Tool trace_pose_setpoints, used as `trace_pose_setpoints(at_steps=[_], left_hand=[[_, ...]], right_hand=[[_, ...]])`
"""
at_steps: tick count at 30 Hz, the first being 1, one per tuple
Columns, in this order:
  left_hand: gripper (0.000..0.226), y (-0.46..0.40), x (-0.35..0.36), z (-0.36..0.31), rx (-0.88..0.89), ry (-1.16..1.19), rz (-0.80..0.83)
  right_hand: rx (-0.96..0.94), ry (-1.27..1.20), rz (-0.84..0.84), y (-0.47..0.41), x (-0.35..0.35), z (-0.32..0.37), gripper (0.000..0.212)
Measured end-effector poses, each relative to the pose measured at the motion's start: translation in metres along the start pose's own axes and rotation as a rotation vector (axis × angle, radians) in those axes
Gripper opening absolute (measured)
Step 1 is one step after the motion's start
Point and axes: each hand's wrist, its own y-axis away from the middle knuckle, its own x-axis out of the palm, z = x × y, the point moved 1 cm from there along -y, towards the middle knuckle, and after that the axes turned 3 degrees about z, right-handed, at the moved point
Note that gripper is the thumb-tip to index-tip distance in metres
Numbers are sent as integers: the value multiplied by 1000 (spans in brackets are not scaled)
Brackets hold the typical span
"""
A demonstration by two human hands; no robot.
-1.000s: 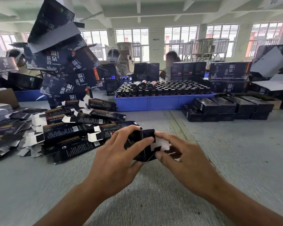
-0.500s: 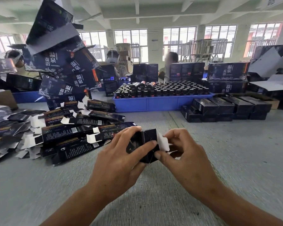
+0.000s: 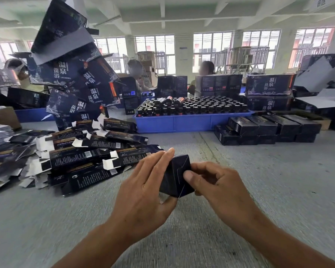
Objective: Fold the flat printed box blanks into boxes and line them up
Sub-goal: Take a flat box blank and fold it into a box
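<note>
A small dark printed box (image 3: 176,176) is held end-on above the grey table, its closed end flap facing me. My left hand (image 3: 143,188) grips its left side, fingers over the top and thumb under the bottom edge. My right hand (image 3: 219,182) holds the right side with fingers curled, and its thumb presses on the end flap. A loose heap of flat dark box blanks (image 3: 81,157) with white tabs lies to the left. Folded boxes (image 3: 267,128) stand lined up in two layers at the back right.
A blue tray (image 3: 182,123) full of dark bottles sits at the back centre. Larger printed cartons (image 3: 75,78) are piled high at the back left and stacked behind the tray. Two people sit across the table. Bare grey table (image 3: 278,180) lies to the right.
The white end tab that stuck out between my hands has been tucked in, and the box end is now closed. My right thumb moved onto the flap. The box rose slightly.
</note>
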Motion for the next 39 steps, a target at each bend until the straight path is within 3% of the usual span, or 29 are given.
trace_pose_setpoints(at_steps=[10, 16, 23, 27, 30, 33, 35, 37, 39], left_hand=[[75, -2, 0, -5, 39, 34, -25], [77, -1, -2, -3, 30, 54, -23], [77, 0, 3, -4, 141, 29, 14], [90, 0, 6, -4, 203, -7, 61], [83, -3, 4, -5, 84, 22, -51], [64, -5, -4, 0, -240, 236, -158], [58, -6, -7, 3, -433, 594, -120], [52, -8, -6, 6, -533, 992, -72], [49, -9, -7, 10, -556, 1102, -104]], right_hand=[[-41, 105, -93, 3, -1, 3, 14], [-47, 110, -48, 1, -2, 3, 13], [-29, 147, 19, 4, 3, 1, 69], [97, -70, -2, -1, 3, -3, 59], [175, -215, -22, -6, -4, -9, 57], [215, -270, 50, -8, -7, -13, 50], [240, -261, 100, -7, -5, -16, 48], [250, -206, 164, -5, -2, -17, 49], [234, -139, 223, -2, 2, -16, 49]])
